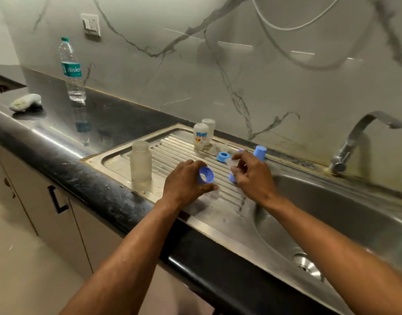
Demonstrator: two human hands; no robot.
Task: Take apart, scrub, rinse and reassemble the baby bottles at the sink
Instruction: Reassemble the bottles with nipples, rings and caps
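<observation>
Collar ring: blue ring [206,175] in the left hand [186,183] grip, opening tilted toward the camera, above the drainboard [118,160].
Right hand [252,173]: pinching a clear teat [232,161].
Bottle body [141,164]: upright, mouth up, left on the drainboard.
Far bottles [201,136]: inverted, long axes vertical.

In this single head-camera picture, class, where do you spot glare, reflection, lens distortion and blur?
Head view: bright glare streaks on the glossy marble wall; the water bottle mirrors in the dark countertop; the wide lens bends the counter edge and wall; the clear piece in the right hand is too blurred to identify; the left hand holds a sharper blue ring.
</observation>
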